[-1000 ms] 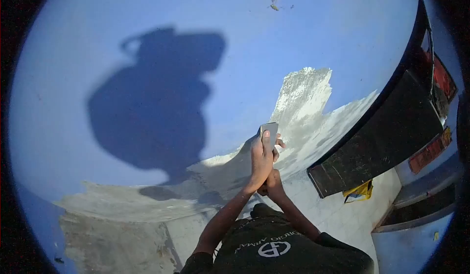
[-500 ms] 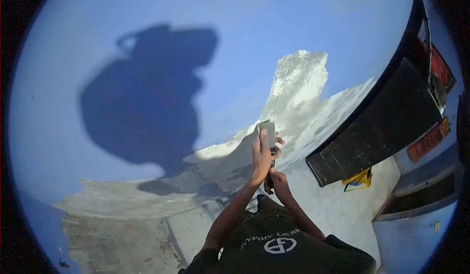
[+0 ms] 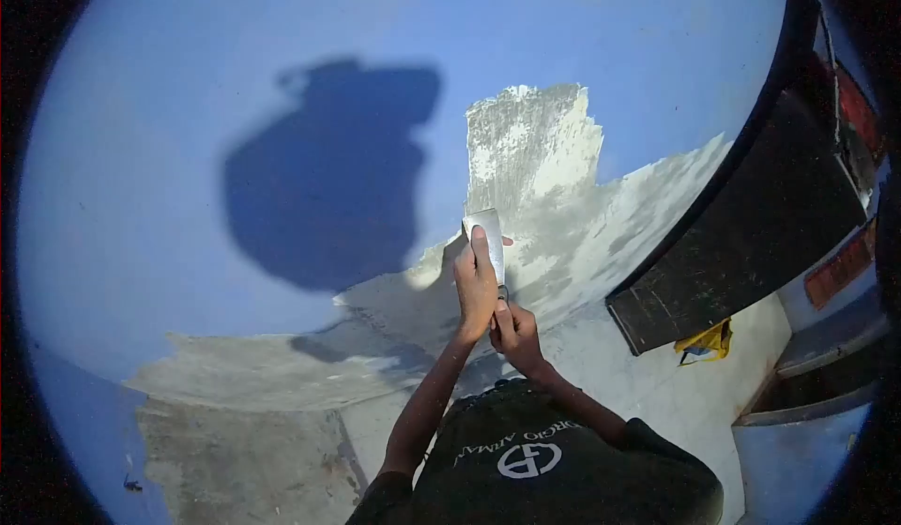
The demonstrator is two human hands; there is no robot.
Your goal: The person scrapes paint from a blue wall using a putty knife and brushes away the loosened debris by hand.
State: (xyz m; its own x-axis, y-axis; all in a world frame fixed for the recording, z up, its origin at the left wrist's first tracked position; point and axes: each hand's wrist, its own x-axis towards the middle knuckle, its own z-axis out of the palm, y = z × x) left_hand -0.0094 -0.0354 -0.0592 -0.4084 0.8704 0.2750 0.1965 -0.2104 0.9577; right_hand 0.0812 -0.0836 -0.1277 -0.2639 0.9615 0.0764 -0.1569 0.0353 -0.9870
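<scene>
A flat metal scraper [image 3: 489, 231] points up against the blue wall [image 3: 526, 18], its edge at the scraped, whitish-grey patch [image 3: 530, 140]. My left hand [image 3: 477, 286] is wrapped round its blade, the thumb lying along the metal face. Lower down and to the right, my right hand [image 3: 516, 333] closes on the scraper's handle, most of which is hidden by the fingers. The two hands are close together, left above right.
A dark shadow [image 3: 328, 178] falls on the wall at the left. On the right stands a large black panel [image 3: 741, 234], with a yellow bag [image 3: 706, 343] beneath it on the pale floor [image 3: 648, 394]. A bare grey patch [image 3: 249, 459] shows at lower left.
Both hands and the scraper have moved slightly left and up, and the blade now looks brighter. My right hand has risen a little. The view and the shadow have shifted.
</scene>
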